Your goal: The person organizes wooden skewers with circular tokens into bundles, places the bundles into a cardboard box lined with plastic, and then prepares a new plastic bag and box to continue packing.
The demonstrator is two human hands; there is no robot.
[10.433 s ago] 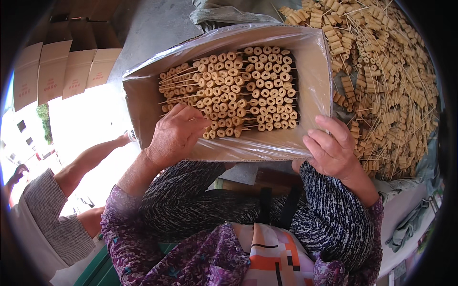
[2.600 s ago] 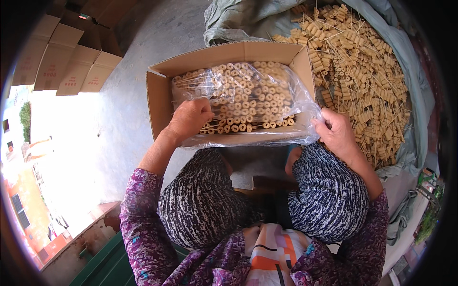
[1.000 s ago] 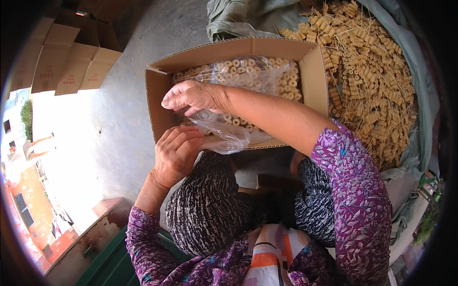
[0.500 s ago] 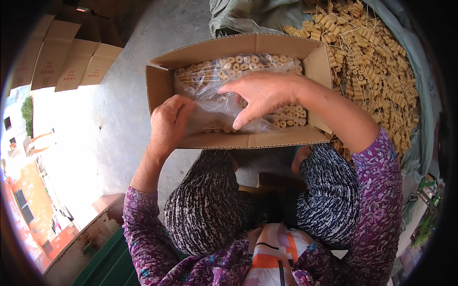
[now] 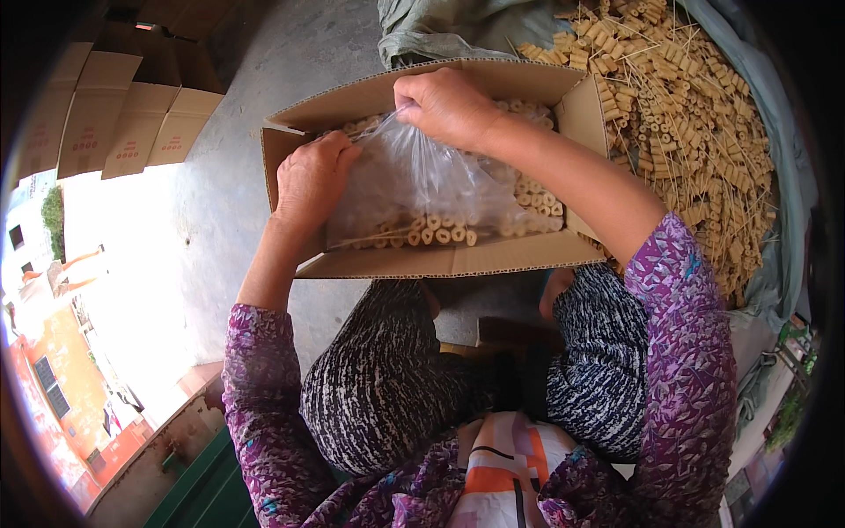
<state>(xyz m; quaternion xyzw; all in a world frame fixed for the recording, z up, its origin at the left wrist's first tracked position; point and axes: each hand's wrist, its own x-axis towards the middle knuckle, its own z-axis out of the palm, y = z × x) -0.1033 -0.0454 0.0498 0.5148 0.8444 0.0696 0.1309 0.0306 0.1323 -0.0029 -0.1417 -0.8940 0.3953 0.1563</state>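
Observation:
In front of me an open cardboard box [image 5: 458, 258] holds bundles of tan, hollow-ended sticks [image 5: 436, 232] lying in rows. Over them spreads a clear plastic bag [image 5: 414, 172], gathered into folds toward its far edge. My right hand [image 5: 447, 104] pinches the bag's far edge near the box's far flap and pulls it taut. At the box's left side my left hand [image 5: 312, 176] is closed on the left part of the same bag edge; its fingertips are partly hidden.
A large heap of loose tan sticks [image 5: 678, 141] lies at the right on a grey-green sheet [image 5: 783, 132]. Several folded cardboard boxes [image 5: 123, 114] stand at the far left. My knees are just below the box's near edge.
My right hand has moved from above the box's middle to its far side and closed on the bag, stretching it. My left hand has risen slightly, and more sticks show at the near edge.

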